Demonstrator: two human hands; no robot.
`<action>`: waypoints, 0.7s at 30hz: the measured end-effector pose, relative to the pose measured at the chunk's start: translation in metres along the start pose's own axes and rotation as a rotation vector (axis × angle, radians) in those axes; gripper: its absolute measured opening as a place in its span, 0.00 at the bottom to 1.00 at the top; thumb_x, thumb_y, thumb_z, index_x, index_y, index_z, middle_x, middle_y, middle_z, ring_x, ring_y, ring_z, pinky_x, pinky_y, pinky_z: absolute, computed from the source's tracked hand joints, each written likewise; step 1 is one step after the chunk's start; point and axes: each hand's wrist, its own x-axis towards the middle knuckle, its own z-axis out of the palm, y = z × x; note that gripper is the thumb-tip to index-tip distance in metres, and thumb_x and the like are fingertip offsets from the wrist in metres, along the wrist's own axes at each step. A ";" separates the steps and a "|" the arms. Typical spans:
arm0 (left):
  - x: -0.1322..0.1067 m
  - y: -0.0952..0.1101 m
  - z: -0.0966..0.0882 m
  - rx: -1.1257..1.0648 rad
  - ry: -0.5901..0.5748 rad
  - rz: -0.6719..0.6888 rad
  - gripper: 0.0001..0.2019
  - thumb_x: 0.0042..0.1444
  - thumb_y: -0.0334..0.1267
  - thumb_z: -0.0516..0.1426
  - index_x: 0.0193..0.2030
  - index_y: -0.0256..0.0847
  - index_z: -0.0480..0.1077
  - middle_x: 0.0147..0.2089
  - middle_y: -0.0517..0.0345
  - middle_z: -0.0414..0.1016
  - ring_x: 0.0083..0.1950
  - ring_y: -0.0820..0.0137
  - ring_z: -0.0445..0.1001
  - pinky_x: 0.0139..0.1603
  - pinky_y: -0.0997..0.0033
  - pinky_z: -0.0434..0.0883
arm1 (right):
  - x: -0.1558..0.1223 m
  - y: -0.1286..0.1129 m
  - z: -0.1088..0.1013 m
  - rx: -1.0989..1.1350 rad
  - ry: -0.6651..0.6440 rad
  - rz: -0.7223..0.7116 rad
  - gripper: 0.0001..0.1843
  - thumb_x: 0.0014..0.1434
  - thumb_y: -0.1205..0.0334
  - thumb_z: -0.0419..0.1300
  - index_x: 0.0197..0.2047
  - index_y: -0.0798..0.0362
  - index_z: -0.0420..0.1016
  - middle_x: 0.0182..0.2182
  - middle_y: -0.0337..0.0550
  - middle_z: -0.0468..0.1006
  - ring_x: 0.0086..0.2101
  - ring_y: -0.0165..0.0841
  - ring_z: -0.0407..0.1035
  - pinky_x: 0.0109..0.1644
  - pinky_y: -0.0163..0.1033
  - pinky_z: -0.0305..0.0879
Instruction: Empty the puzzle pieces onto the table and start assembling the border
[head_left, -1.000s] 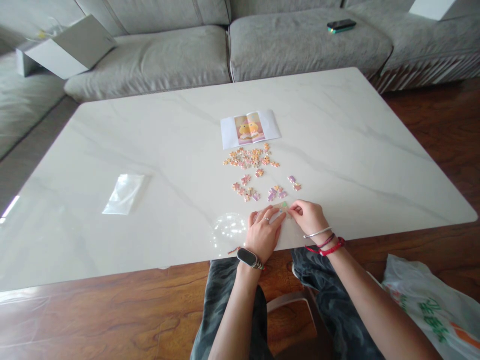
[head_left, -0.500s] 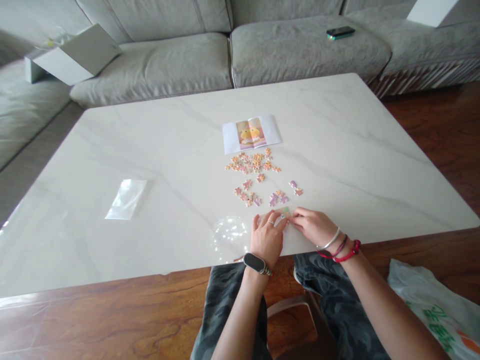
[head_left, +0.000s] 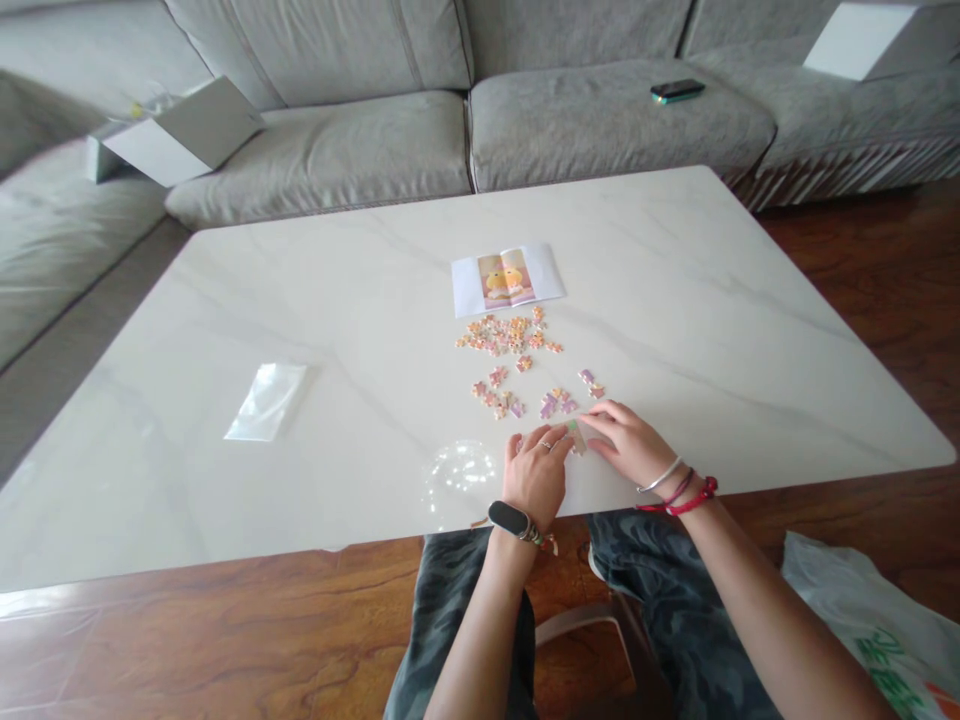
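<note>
Near the table's front edge, my left hand [head_left: 537,468] lies over a joined strip of jigsaw puzzle [head_left: 577,437], its fingers spread and pressing down. Most of that strip is hidden beneath the hand; its right end shows, beige with a bit of green. My right hand [head_left: 628,440] is at the strip's right end with fingers stretched out, nothing visible gripped in them. Just beyond the hands lie a few purple puzzle pieces [head_left: 557,402]. Pink and purple pieces [head_left: 497,402] are to their left, and two pieces [head_left: 591,383] lie to the right.
Farther back, a heap of loose puzzle pieces [head_left: 510,334] lies before a creased reference picture [head_left: 506,279]. A clear plastic bag [head_left: 268,402] rests on the white table [head_left: 360,300] at left. Behind stands a grey sofa [head_left: 600,120] with a phone [head_left: 677,91] on it.
My right fingers have opened out and drawn slightly off the strip's right end, uncovering more of it. My left hand stays nearly in place. The whole view has shifted slightly.
</note>
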 end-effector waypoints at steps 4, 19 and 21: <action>0.002 -0.008 0.001 -0.033 0.011 0.021 0.15 0.55 0.31 0.47 0.48 0.48 0.63 0.50 0.56 0.68 0.53 0.69 0.62 0.50 0.59 0.59 | 0.007 0.000 0.007 0.017 -0.058 -0.069 0.19 0.47 0.65 0.60 0.45 0.49 0.69 0.41 0.45 0.69 0.42 0.36 0.64 0.45 0.42 0.64; 0.004 -0.026 0.004 -0.161 0.003 -0.014 0.19 0.51 0.24 0.47 0.47 0.46 0.64 0.46 0.59 0.71 0.45 0.72 0.68 0.47 0.71 0.65 | 0.012 0.008 0.008 0.060 -0.131 -0.061 0.19 0.46 0.68 0.60 0.44 0.51 0.70 0.43 0.45 0.69 0.43 0.35 0.63 0.49 0.43 0.61; 0.002 -0.024 0.004 -0.142 0.004 -0.033 0.18 0.52 0.25 0.47 0.47 0.46 0.64 0.47 0.60 0.70 0.44 0.71 0.69 0.45 0.70 0.66 | 0.011 0.007 0.008 0.097 -0.114 -0.063 0.20 0.45 0.68 0.60 0.44 0.51 0.70 0.43 0.44 0.69 0.43 0.35 0.63 0.49 0.43 0.61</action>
